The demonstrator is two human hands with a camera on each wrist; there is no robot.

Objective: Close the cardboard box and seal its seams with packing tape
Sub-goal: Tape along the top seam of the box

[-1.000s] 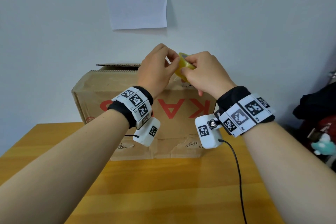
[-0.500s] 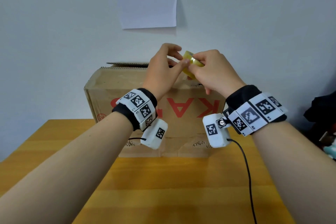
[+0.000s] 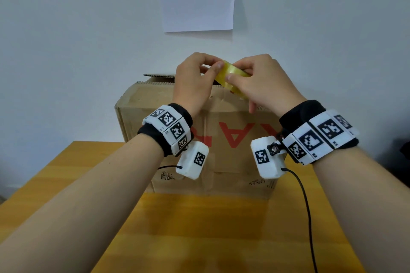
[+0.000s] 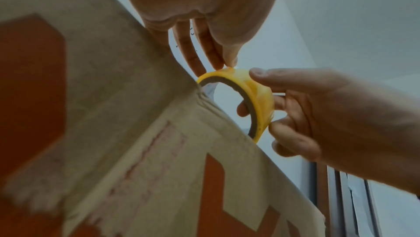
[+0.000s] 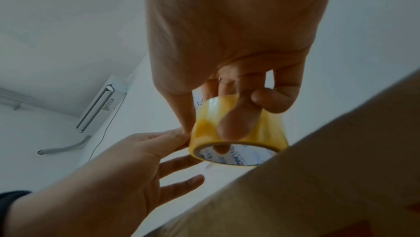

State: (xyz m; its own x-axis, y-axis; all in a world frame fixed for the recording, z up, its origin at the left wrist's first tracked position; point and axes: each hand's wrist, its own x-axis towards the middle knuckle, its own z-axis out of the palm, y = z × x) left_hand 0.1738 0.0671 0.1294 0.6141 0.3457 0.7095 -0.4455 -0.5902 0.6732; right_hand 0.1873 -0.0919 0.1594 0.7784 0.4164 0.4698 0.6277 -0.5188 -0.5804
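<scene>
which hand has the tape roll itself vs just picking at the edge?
The right hand holds the tape roll: thumb on the outer face, a finger through the core. The left hand only pinches at the roll's rim with thumb and fingertip, other fingers spread free.

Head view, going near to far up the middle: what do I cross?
Wooden table → cardboard box → tape roll held above the box by left hand and right hand → paper sheet on the wall.

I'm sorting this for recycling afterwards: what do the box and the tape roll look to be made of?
The brown box with red lettering: corrugated cardboard, matte; fluted edges show along its top. The yellowish tape roll held in both hands: glossy translucent plastic film, since a finger shows through it; its printed white core is probably cardboard, though that is unclear.
</scene>
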